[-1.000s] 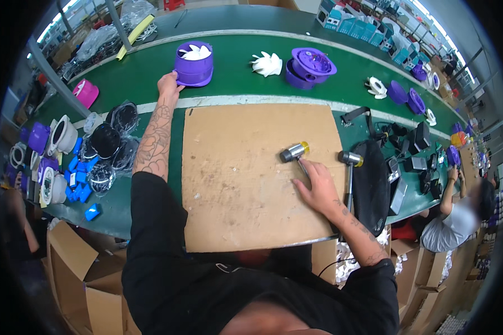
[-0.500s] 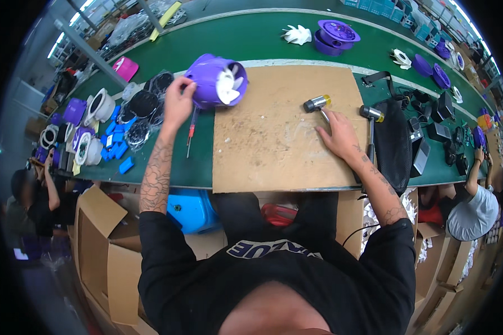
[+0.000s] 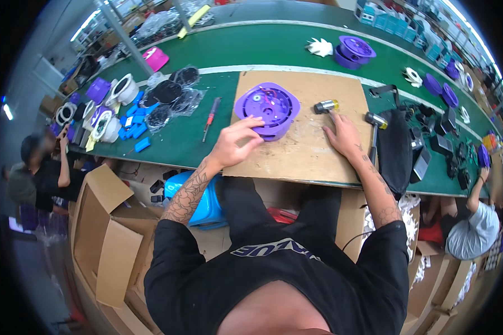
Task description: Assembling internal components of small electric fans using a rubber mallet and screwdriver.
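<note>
On the green tabletop (image 3: pixel 274 50) our open left hand (image 3: pixel 236 142) touches the round purple shell (image 3: pixel 267 109) on the brown board (image 3: pixel 313 151), our flat, empty right hand (image 3: pixel 343 134) near the small hammer (image 3: pixel 325 106), which we probably grab next.

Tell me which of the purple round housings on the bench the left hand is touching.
The purple housing on the brown board, under the left hand. The other purple housing sits far back on the green belt, beside a white fan piece, untouched.
</note>
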A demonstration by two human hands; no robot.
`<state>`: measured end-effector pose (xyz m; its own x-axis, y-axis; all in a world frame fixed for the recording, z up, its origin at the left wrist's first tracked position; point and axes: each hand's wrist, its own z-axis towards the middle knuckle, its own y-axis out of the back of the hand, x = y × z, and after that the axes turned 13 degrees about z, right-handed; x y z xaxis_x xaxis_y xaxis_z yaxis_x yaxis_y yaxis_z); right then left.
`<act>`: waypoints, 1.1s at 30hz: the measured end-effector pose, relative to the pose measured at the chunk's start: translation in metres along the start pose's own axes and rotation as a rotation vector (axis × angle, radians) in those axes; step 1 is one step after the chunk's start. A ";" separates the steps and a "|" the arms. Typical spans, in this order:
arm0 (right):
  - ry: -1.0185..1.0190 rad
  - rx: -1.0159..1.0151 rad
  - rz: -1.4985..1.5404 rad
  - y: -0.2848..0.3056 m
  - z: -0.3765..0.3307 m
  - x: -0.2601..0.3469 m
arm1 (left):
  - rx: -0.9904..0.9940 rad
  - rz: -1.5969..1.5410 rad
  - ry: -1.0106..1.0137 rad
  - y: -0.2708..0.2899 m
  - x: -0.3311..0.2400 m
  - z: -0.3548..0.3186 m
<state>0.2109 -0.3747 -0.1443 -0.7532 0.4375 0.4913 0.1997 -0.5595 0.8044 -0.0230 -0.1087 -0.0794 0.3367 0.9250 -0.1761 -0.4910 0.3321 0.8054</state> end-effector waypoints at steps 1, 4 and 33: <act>0.019 0.001 0.009 -0.001 0.000 0.000 | -0.101 -0.062 0.159 0.005 0.006 -0.006; 0.034 -0.030 0.018 -0.001 -0.001 -0.002 | -0.239 -0.033 0.597 0.015 0.036 -0.009; 0.036 -0.036 0.046 -0.001 0.003 -0.004 | -0.276 -0.837 0.631 -0.012 0.018 0.069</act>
<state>0.2158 -0.3737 -0.1462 -0.7656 0.3858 0.5148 0.2124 -0.6039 0.7683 0.0444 -0.1088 -0.0531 0.2136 0.2870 -0.9338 -0.4881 0.8594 0.1525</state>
